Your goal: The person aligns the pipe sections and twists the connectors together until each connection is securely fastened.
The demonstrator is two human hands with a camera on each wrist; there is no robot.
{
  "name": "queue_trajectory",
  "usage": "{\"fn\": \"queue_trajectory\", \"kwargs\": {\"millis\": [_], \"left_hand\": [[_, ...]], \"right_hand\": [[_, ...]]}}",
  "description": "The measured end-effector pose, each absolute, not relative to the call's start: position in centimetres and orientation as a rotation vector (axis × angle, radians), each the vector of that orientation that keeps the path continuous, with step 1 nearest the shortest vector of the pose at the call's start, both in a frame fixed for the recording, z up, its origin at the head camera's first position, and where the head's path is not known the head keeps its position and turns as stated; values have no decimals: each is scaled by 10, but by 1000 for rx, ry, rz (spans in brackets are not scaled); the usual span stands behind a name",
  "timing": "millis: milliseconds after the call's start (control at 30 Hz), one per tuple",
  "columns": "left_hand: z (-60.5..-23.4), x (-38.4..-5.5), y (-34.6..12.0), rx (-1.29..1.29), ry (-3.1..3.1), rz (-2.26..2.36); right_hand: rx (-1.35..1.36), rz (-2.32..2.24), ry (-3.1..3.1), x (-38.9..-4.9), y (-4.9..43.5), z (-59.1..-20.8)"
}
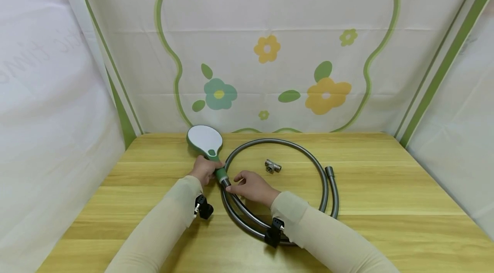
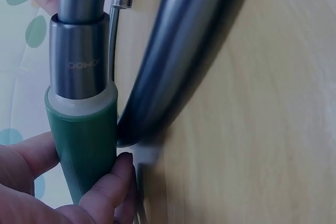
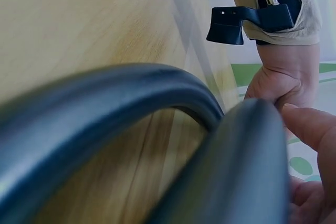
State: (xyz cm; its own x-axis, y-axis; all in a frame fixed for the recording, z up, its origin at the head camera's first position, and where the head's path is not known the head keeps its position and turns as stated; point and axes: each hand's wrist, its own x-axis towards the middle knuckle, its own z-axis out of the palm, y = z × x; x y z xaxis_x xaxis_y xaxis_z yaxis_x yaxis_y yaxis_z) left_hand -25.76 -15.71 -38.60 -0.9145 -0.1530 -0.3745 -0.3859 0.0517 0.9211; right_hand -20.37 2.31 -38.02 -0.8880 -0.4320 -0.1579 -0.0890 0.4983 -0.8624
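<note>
A green handheld shower head (image 1: pixel 205 138) with a pale face lies at the left of the table. My left hand (image 1: pixel 203 170) grips its green handle, fingers and thumb on either side in the left wrist view. A grey metal hose nut (image 2: pixel 79 59) sits against the handle's pale end collar, in line with it. Beside this joint is my right hand (image 1: pixel 252 187), its thumb at the grey shower hose (image 1: pixel 243 206) and the index finger bent apart from it. In the right wrist view the hose (image 3: pixel 236 166) partly covers that hand's fingers.
The hose loops over the wooden table (image 1: pixel 370 187), its free end fitting (image 1: pixel 329 171) at the right. Inside the loop lies a small metal tee connector (image 1: pixel 272 166). A flower-printed cloth (image 1: pixel 285 62) rises behind the table, with white cloth at both sides.
</note>
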Motion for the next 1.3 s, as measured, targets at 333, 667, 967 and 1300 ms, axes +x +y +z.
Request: {"fn": "queue_trajectory", "kwargs": {"millis": [333, 667, 967, 1300], "left_hand": [[-387, -257, -159, -536, 2157, 1952], [-388, -255, -159, -525, 2252, 1887], [-390, -255, -162, -512, 2297, 1856], [-392, -255, -164, -502, 2356, 1802]], "right_hand": [[-441, -1349, 2392, -202, 23, -378], [-428, -1350, 2394, -203, 22, -379], [-436, -1339, 2412, -204, 24, -380], [-444, -1335, 2410, -203, 26, -380]]}}
